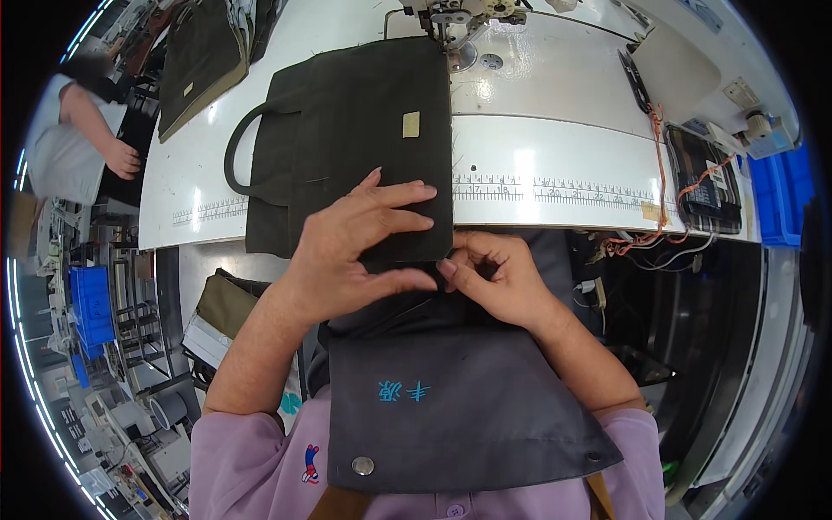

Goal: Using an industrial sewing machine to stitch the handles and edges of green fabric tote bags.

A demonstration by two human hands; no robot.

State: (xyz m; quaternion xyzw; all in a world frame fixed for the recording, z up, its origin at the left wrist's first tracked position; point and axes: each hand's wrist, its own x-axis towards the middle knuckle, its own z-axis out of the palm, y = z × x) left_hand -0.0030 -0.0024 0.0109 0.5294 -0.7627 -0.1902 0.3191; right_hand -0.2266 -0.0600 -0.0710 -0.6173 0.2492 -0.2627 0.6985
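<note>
Centrally, the left hand (341, 249), from which all clock positions are read with twelve toward the top of the view, spreads over the lower part of a dark cloth bag (355, 104). Its fingers stand apart from one another, and the thumb reaches past the bag's lower edge; whether the fingertips press on the cloth cannot be told. Between three and four o'clock, the right hand (496, 273) is at the bag's lower right corner, thumb and fingers drawn close together; whether they grip the cloth cannot be told.

The bag lies flat at twelve on a white table (537, 143), its lower border overhanging the near edge. A loop handle (232, 149) projects at ten, and a small yellowish label (411, 125) sits at one. Farther out at one, a sewing machine (459, 16) stands at the bag's upper right corner.

Between two and three, a printed ruler scale (555, 190) runs along the table. Dark scissors (635, 82) lie at two, near an orange cord (659, 165).

At five, a dark apron (468, 416) covers a lilac shirt (251, 468); at eight is a piece of olive cloth (227, 303). Stacked dark cloth (199, 65) lies between ten and eleven. Between nine and ten, well apart, is a co-worker's forearm (87, 120).
</note>
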